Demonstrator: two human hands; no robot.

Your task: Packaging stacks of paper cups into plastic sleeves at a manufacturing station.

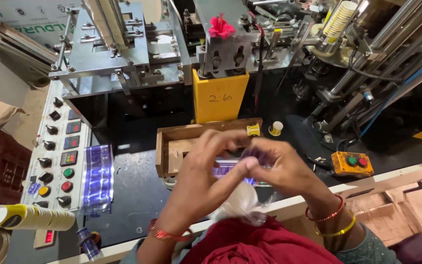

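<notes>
Both of my hands meet in front of me over the black machine table. My left hand and my right hand pinch a thin clear plastic film with purple-blue print between their fingertips. Clear plastic wrap around something white hangs below the hands, against my red cloth. Bangles sit on both wrists. What the film covers is hidden by my fingers.
A wooden tray lies just beyond the hands. A control panel with knobs and buttons is at left, printed film beside it, a stack of paper cups below. An orange two-button box sits at right. Machine parts and a yellow block fill the back.
</notes>
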